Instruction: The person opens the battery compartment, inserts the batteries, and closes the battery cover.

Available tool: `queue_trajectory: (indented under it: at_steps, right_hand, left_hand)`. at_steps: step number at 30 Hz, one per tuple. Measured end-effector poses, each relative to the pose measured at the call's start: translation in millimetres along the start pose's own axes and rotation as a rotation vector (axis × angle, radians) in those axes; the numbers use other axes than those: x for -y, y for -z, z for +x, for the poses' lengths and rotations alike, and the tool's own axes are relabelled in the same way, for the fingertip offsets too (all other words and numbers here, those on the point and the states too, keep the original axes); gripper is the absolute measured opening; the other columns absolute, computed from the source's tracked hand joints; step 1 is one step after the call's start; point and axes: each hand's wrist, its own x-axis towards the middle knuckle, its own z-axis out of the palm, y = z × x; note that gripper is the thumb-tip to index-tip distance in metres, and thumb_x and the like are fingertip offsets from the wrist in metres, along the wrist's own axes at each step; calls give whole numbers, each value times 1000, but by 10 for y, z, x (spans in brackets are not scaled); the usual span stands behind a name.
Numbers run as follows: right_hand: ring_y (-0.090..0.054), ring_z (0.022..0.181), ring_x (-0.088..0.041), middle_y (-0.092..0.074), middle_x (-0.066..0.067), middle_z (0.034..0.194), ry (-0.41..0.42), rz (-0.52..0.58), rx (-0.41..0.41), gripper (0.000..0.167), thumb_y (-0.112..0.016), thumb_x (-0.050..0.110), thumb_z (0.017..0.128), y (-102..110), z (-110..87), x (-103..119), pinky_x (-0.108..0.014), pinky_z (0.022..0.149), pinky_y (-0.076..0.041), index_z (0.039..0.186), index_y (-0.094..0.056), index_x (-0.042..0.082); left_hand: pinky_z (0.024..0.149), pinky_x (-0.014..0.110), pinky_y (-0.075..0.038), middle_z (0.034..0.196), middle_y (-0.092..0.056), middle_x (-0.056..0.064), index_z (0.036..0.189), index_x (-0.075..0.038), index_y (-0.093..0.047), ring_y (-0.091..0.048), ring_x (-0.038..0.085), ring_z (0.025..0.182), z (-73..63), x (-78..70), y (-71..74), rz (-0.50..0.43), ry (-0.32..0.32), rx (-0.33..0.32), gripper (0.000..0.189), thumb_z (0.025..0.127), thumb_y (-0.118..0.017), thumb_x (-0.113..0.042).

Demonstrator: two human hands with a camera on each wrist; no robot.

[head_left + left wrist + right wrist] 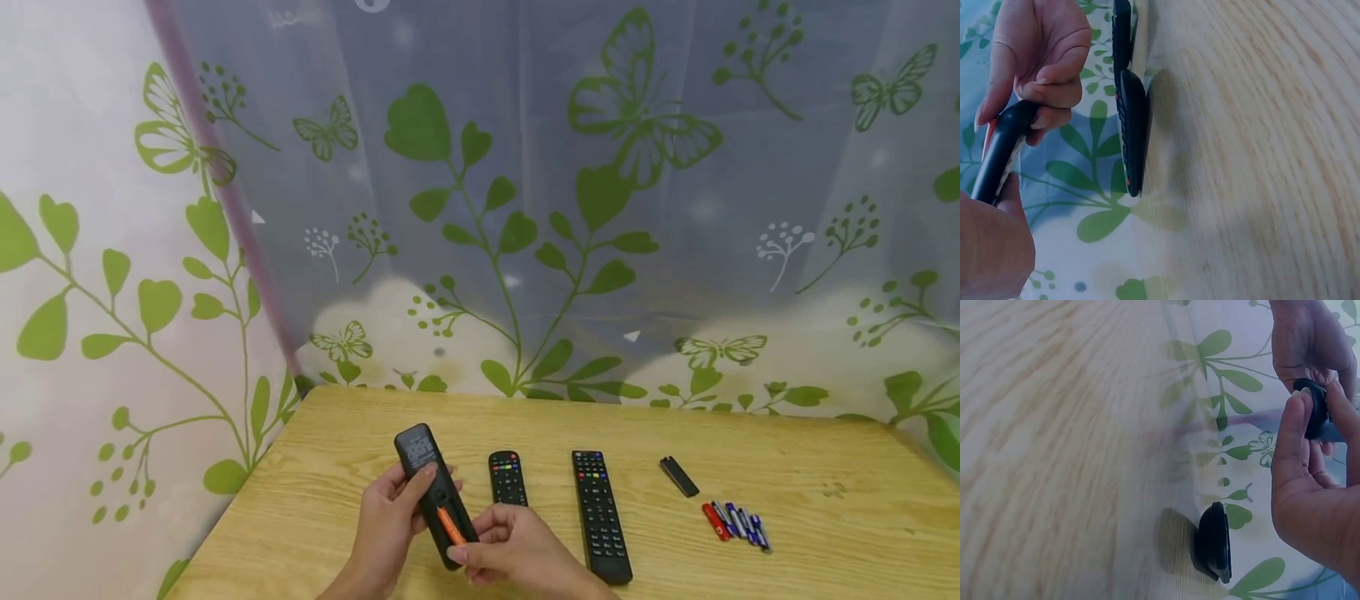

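Note:
A black remote control (424, 475) is held back side up above the table, its battery compartment uncovered. An orange battery (451, 527) lies in that compartment, its lower end partly behind the right thumb. My left hand (386, 508) grips the remote around its middle, thumb across the back. At the remote's lower end, my right hand (517, 542) has its thumb by the battery and its curled fingers at the remote's edge. The right wrist view shows thumb and fingers on both sides of the remote's end (1316, 412). Whether the battery is fully seated I cannot tell.
Two more remotes lie buttons up on the wooden table (345, 417): a shorter one (508, 477) behind the right hand and a longer one (602, 517) to its right. Farther right are a black battery cover (679, 477) and several loose batteries (738, 525). A patterned curtain (480, 250) hangs behind.

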Motion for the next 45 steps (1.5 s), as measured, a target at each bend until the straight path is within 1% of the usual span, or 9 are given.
queue_trajectory:
  at_steps: [9, 16, 19, 22, 25, 29, 33, 40, 45]
  right_hand:
    - [-64, 65, -14, -66, -7, 77, -36, 30, 67, 24, -77, 15, 83, 52, -1, -22, -29, 68, -58, 92, -59, 2]
    - [-63, 62, -13, -66, -6, 75, -11, 13, 68, 25, -77, 17, 82, 69, -7, -44, -26, 63, -57, 90, -58, 3]
    - [-63, 62, -13, -66, -6, 74, -16, 7, 54, 26, -77, 17, 82, 70, -12, -33, -26, 62, -57, 89, -57, 3]
    - [-62, 61, -12, -66, -6, 76, -49, 28, 31, 26, -77, 16, 82, 68, -7, -26, -24, 61, -57, 93, -58, 2]
    - [-61, 60, -10, -65, -6, 78, -77, 85, 21, 27, -76, 15, 83, 50, 2, -36, -21, 60, -56, 99, -58, 1]
    - [-61, 59, -9, -64, -5, 78, -95, 152, 39, 36, -74, 12, 84, 47, -16, -42, -19, 58, -55, 112, -56, -2]
    - [-61, 59, -8, -62, -4, 76, -89, 154, 59, 43, -73, 10, 85, 54, -32, -35, -18, 58, -54, 120, -52, -4]
    - [-62, 62, -8, -68, -6, 82, -95, 149, 99, 32, -71, 11, 87, 57, -35, -42, -18, 59, -54, 112, -57, -3]
    - [-62, 63, -8, -67, -4, 81, -109, 118, 112, 31, -72, 14, 87, 35, -36, -61, -18, 60, -54, 110, -59, -2]
  left_hand:
    - [87, 35, -53, 118, -62, 21, 135, 11, -39, -64, 28, 103, -44, 10, -18, -16, 5, 45, 55, 96, -59, -22]
    - [86, 36, -53, 119, -61, 24, 134, 11, -40, -65, 28, 103, -50, -1, -69, -12, -6, 49, 53, 97, -58, -22]
    - [86, 34, -53, 118, -61, 22, 133, 11, -41, -65, 27, 103, -63, 1, -88, -4, -21, 49, 50, 98, -56, -21]
    - [86, 34, -54, 118, -61, 22, 134, 11, -41, -64, 27, 103, -64, 10, -107, 2, -34, 43, 49, 99, -55, -19]
    - [85, 34, -54, 119, -61, 23, 134, 10, -42, -64, 29, 105, -58, 15, -109, 12, -44, 43, 49, 98, -56, -19]
    - [84, 34, -55, 118, -61, 23, 132, 10, -44, -64, 30, 104, -54, 19, -113, 30, -46, 41, 48, 97, -57, -19]
    - [83, 36, -55, 115, -63, 24, 129, 9, -47, -65, 31, 101, -40, 14, -93, 53, -46, 50, 46, 95, -61, -19]
    - [82, 37, -55, 109, -64, 25, 127, 12, -45, -67, 33, 95, 27, 26, -41, 32, -41, 58, 44, 94, -60, -14]
    - [81, 38, -56, 104, -65, 24, 127, 13, -44, -67, 34, 94, 36, 38, 5, 21, -43, 62, 47, 94, -61, -16]
